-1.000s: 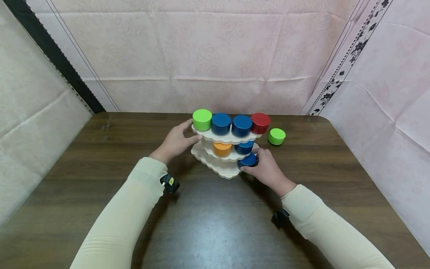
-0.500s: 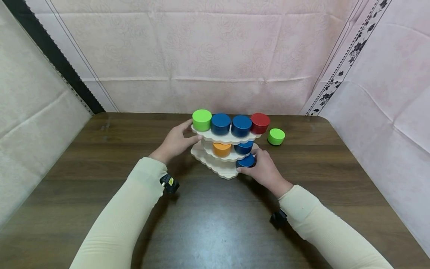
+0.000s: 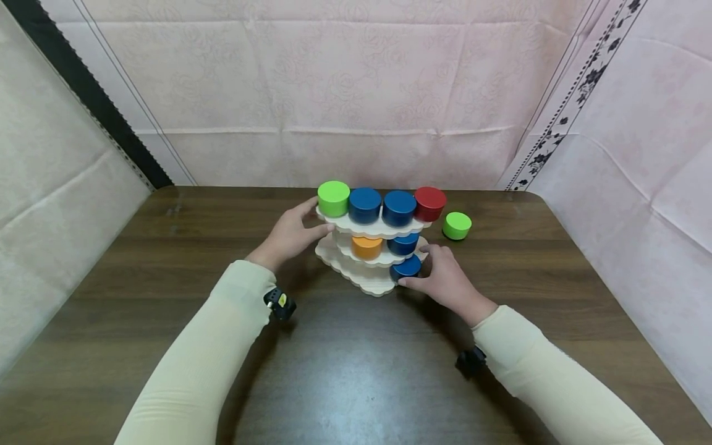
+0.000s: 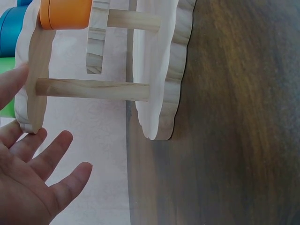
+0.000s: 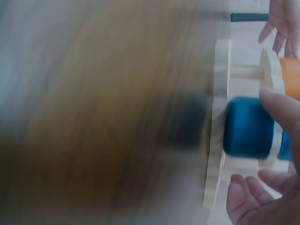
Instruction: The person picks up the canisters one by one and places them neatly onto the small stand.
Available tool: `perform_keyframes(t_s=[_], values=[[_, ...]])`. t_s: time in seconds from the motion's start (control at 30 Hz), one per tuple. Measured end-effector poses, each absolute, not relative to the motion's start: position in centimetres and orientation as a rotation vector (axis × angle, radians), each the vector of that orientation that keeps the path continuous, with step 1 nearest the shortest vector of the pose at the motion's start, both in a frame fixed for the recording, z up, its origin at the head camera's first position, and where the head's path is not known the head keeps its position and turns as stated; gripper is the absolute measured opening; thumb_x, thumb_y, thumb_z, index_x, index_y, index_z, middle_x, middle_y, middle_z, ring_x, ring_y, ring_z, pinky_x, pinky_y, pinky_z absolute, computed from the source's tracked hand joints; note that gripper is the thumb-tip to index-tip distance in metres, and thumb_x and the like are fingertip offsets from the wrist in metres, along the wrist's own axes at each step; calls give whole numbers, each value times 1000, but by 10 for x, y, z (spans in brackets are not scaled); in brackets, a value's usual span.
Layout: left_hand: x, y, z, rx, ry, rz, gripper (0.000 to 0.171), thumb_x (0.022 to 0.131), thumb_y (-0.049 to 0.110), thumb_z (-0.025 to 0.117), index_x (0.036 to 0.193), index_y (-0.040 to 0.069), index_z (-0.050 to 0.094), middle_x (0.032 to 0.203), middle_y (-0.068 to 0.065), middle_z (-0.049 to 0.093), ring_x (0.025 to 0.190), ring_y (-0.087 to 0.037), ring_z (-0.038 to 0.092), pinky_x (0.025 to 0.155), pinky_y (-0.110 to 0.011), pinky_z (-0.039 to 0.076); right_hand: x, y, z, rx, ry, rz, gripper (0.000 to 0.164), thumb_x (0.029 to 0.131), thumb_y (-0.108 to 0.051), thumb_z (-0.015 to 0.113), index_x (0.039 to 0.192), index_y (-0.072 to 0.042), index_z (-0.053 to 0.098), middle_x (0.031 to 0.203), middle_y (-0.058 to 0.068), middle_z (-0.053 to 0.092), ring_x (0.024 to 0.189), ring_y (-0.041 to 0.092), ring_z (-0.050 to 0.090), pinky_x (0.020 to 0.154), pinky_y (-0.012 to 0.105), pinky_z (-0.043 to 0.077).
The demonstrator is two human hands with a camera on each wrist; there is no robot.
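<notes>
A pale wooden three-tier stand [image 3: 356,272] with scalloped edges stands on the table. My left hand [image 3: 292,235] holds the left edge of its top tier between thumb and fingers; in the left wrist view its other fingers [image 4: 58,145] are spread. A blue round block [image 3: 405,267] sits at the right of the bottom tier. My right hand [image 3: 445,281] is beside that block, thumb and fingers apart around it; in the right wrist view the blurred thumb overlaps the block [image 5: 248,126] while the fingers [image 5: 239,187] stand clear of it.
The top tier carries a green block [image 3: 334,198], two blue blocks [image 3: 364,205] and a red block [image 3: 430,204]. An orange block [image 3: 366,247] and a blue block [image 3: 403,243] are on the middle tier. A loose green block [image 3: 457,225] lies on the table [image 3: 345,371] to the right.
The blue block has shifted slightly left onto the bottom tier with my right hand. That hand has since loosened and drawn a little to the right. My left hand stays put.
</notes>
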State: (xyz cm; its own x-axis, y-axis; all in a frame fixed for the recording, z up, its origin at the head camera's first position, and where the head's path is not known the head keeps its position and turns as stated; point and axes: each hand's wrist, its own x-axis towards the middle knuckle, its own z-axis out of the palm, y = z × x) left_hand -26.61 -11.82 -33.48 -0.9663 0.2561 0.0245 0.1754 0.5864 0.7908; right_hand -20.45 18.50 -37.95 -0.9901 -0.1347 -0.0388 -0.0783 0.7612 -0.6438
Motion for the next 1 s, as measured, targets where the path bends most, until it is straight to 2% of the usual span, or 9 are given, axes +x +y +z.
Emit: perform_keyframes(t_s=[0.1,0.23,0.43,0.63,0.8,1.0], values=[[-267,-118,-335,364,2715,1336,76,92,35,66,154,13,27,150,-11,40,135,-31,40,107,-48,38,-204,195,-378,-214,2893,-1037,79,80,-32,79,139,1,39,126,21,45,111,32,46,85,43,52],[-268,-118,-336,380,2724,1335,75,92,35,66,153,12,28,149,-11,41,134,-31,41,106,-48,39,-203,210,-375,-244,2923,-1032,77,82,-30,77,140,1,38,137,22,39,120,37,44,97,52,45],[-268,-118,-336,393,2724,1342,75,92,33,66,153,12,29,149,-11,41,134,-31,41,106,-48,39,-206,233,-369,-240,3021,-973,74,86,-32,73,141,3,38,138,24,38,121,38,42,100,55,41],[-268,-118,-336,370,2706,1356,76,91,36,66,153,13,28,149,-11,41,134,-32,40,106,-48,39,-214,252,-366,-170,3091,-885,80,87,-36,71,144,4,33,143,27,32,128,42,37,104,59,36],[-268,-119,-337,370,2708,1355,76,91,36,67,153,13,28,148,-11,42,134,-31,40,106,-48,39,-226,261,-369,-110,3107,-840,84,87,-39,70,147,3,29,146,28,27,131,44,33,104,61,34],[-268,-118,-336,370,2717,1345,76,91,35,67,153,13,28,148,-11,42,134,-31,41,106,-48,39,-242,270,-373,-79,3138,-854,81,88,-37,69,145,5,30,144,29,27,132,45,30,106,61,31]])
